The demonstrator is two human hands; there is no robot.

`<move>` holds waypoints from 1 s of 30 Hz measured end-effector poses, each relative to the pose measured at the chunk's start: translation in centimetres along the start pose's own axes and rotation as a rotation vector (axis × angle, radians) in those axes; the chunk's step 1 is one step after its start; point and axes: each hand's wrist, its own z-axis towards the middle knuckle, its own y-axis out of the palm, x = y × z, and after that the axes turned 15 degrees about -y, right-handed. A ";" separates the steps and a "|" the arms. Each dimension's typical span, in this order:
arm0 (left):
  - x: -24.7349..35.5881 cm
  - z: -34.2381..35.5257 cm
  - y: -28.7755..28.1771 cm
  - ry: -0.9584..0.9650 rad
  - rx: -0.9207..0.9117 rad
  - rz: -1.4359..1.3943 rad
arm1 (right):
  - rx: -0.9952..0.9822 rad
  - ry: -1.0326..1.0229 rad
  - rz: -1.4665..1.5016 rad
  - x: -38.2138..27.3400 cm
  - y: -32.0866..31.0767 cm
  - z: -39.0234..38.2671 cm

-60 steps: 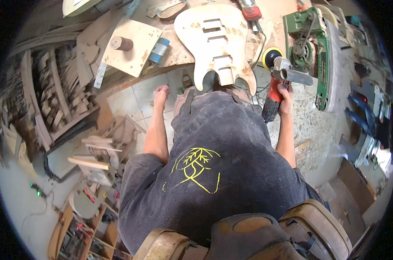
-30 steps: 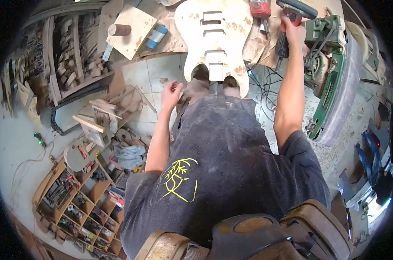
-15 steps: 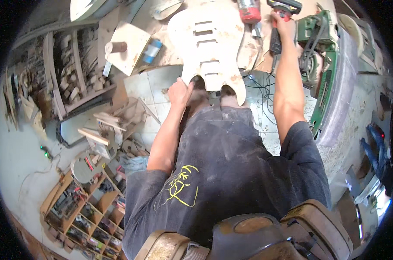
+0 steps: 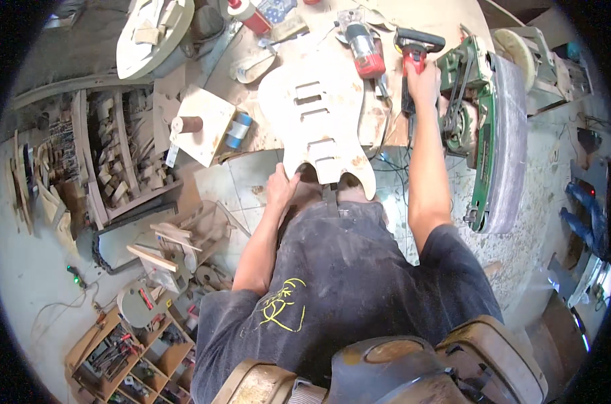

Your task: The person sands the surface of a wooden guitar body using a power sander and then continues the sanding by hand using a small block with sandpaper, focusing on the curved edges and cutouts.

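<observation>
A pale wooden electric guitar body point(image 4: 312, 101) with routed cavities lies on the cluttered bench point(image 4: 386, 128), its two horns overhanging toward me. My left hand point(image 4: 280, 183) grips the left horn. My right hand point(image 4: 421, 82) is closed around a red and black power tool point(image 4: 417, 42) at the bench's right, its pad hidden. Beside that tool lies a router with red housing point(image 4: 361, 50). Left of the guitar body are a square plywood block with a sanding drum point(image 4: 204, 118) and a blue roll point(image 4: 238, 129).
A green belt sander point(image 4: 487, 135) stands at the bench's right end. At left are a rack of offcuts point(image 4: 117, 148) and wooden frames point(image 4: 164, 256) on the tiled floor point(image 4: 238, 175). A compartmented tool box point(image 4: 123, 357) sits lower left; the back of the bench holds bottles point(image 4: 248, 15).
My right hand moved the held tool up and onto the bench. My left hand rose to the guitar body's left horn and closed on it. The view shifted, revealing more of the bench's back.
</observation>
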 end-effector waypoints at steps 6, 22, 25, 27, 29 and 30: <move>-0.1 1.1 -1.0 0.036 -0.100 -0.055 | 0.044 -0.021 0.317 -4.3 -2.0 -8.7; -4.7 8.4 -5.5 0.215 -0.290 -0.084 | -0.140 0.207 -0.008 -13.8 5.0 -5.7; -5.0 8.7 -5.4 0.214 -0.316 -0.145 | -0.178 0.153 -0.025 -13.6 4.4 -5.8; -5.1 8.5 -6.0 0.188 -0.329 -0.137 | -0.081 0.092 -0.084 -11.8 4.0 -4.6; -4.4 8.0 -6.9 0.205 -0.264 -0.014 | 0.061 0.093 -0.161 -9.2 4.4 -2.6; -4.0 7.8 -7.4 0.195 -0.255 -0.007 | -0.050 0.118 -0.146 -8.4 4.5 -1.5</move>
